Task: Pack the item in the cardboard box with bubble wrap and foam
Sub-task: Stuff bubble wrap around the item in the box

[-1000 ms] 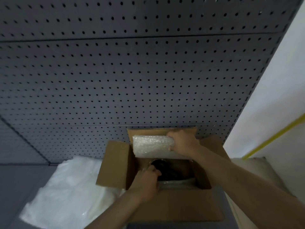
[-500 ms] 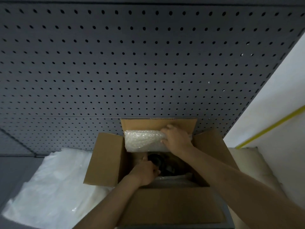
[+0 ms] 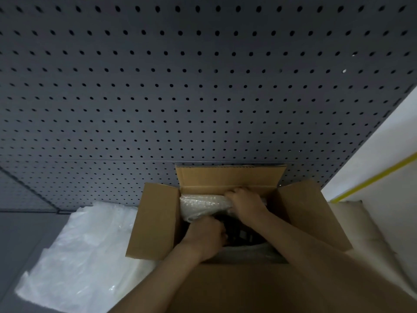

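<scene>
Both hands down inside the open box

Inside the cardboard box point(image 3: 158, 222), the right hand point(image 3: 244, 201) curls its fingers over a bubble wrap point(image 3: 203, 205) roll at the far wall; the left hand point(image 3: 206, 237), fingers curled, touches the dark item point(image 3: 242, 234); white foam sheets point(image 3: 74, 256) lie left.

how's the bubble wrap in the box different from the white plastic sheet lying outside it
The bubble wrap is rolled into a bundle inside the cardboard box; the white plastic sheet lies spread out left of the box. The right hand grips the bubble wrap; no hand touches the sheet. The bundle looks far smaller than the sheet. Both are pale and translucent.
</scene>
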`<state>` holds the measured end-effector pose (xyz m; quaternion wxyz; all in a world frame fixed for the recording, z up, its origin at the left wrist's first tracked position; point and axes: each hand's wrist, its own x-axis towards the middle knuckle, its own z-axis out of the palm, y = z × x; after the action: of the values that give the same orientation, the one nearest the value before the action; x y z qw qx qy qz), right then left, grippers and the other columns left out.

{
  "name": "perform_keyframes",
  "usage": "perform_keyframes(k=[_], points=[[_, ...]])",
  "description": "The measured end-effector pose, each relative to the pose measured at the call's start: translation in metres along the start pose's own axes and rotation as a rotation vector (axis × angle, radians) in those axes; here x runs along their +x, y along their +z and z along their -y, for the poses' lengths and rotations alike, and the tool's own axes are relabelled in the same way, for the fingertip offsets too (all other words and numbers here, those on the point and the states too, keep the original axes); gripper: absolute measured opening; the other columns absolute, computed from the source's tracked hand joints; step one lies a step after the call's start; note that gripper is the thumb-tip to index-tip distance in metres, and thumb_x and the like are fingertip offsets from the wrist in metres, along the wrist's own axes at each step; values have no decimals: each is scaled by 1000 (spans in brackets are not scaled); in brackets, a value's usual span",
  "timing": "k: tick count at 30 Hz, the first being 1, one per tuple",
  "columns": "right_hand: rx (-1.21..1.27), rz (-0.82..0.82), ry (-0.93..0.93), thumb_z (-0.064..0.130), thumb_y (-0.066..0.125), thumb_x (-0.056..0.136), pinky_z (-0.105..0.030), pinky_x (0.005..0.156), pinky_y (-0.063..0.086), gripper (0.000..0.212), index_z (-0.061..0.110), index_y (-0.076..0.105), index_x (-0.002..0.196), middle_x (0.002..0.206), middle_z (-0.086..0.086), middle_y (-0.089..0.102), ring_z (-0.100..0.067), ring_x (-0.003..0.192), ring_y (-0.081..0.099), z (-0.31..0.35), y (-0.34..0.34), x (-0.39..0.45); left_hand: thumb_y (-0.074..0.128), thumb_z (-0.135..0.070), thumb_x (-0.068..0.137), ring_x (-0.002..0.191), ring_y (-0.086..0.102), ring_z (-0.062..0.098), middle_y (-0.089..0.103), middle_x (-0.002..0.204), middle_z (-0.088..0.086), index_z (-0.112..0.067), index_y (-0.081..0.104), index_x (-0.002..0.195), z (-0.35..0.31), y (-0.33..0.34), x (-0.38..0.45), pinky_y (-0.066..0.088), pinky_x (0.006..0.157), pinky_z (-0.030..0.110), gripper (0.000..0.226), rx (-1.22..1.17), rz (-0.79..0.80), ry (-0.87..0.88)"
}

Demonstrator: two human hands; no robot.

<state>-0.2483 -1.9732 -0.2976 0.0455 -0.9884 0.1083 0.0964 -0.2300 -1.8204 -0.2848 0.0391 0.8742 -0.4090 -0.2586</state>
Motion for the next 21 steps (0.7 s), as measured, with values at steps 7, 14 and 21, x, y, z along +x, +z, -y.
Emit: perform_keyframes(k=[7, 14, 21], points=[[81, -103, -68, 21, 59, 88, -37, 108, 36, 53, 20, 44, 139, 139, -4, 51, -24, 128, 44, -9, -6, -25, 44, -17, 97, 141, 27, 26, 29, 153, 8, -19, 31, 147, 21, -6, 6, 23, 115, 36, 52, 168, -367, 57], [117, -99, -45, 24, 48, 93, -39, 98, 46, 41, 23, 52, 133, 129, -3, 60, -24, 119, 51, -11, 0, -21, 45, -1, 93, 148, 10, 35, 15, 158, 16, -13, 20, 151, 31, 3, 25, 13, 122, 38, 64, 209, -256, 51], [42, -22, 37, 9, 48, 92, -37, 84, 53, 28, 18, 65, 113, 112, -7, 66, -24, 105, 58, 0, 27, 2, 55, -4, 88, 134, 39, 29, 45, 141, 13, -11, 48, 134, 37, 16, 55, 28, 117, 37, 47, 80, -142, 42]])
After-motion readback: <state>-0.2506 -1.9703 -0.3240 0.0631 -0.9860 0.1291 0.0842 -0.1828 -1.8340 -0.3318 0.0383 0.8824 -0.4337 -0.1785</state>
